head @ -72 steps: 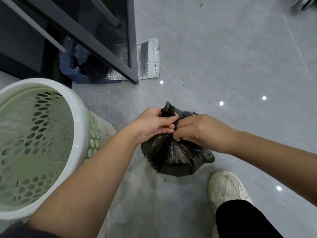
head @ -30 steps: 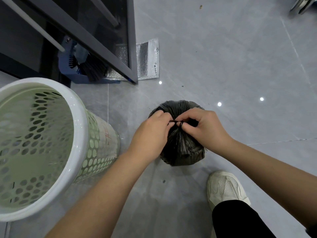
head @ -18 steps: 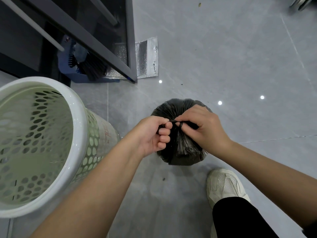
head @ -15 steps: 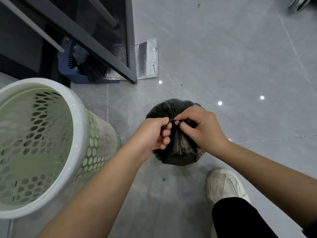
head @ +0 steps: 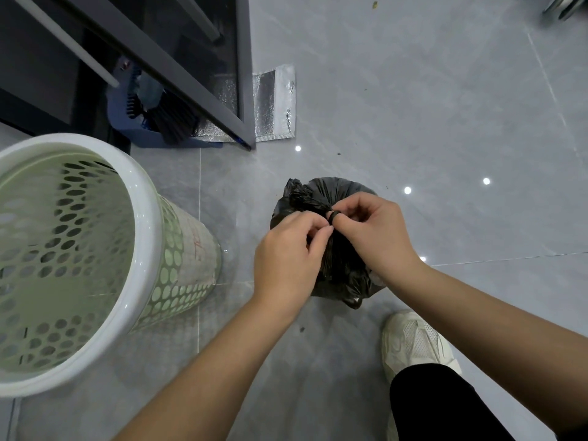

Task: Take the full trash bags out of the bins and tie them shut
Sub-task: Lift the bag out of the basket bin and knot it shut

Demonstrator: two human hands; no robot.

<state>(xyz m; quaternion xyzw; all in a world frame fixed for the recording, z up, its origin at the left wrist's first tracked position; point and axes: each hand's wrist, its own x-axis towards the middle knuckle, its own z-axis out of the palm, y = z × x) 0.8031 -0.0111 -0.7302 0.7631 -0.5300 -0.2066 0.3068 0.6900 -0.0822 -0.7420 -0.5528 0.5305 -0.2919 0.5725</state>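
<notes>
The black trash bag (head: 342,268) stands on the grey floor (head: 413,106), out of the bin, and its top is gathered into a twisted neck. Both hands work at this neck. The left hand (head: 286,259) pinches the gathered plastic with curled fingers. The right hand (head: 378,230) pinches it from the other side, and a thin loop of the plastic sits around one of its fingertips. I judge that the knot is formed but not yet pulled tight.

The loop can slip off the fingertip before it is closed, and then the neck would untwist and open. A hard pull can tear such thin plastic, and a sideways pull can tip the bag over.

The green and white bin (head: 152,205) stands left of the bag. A white shoe (head: 413,342) is near the bag on the person's side. Beyond the bag, a blue dustpan (head: 127,122) and a silver sheet (head: 273,103) lie under a dark cabinet.
</notes>
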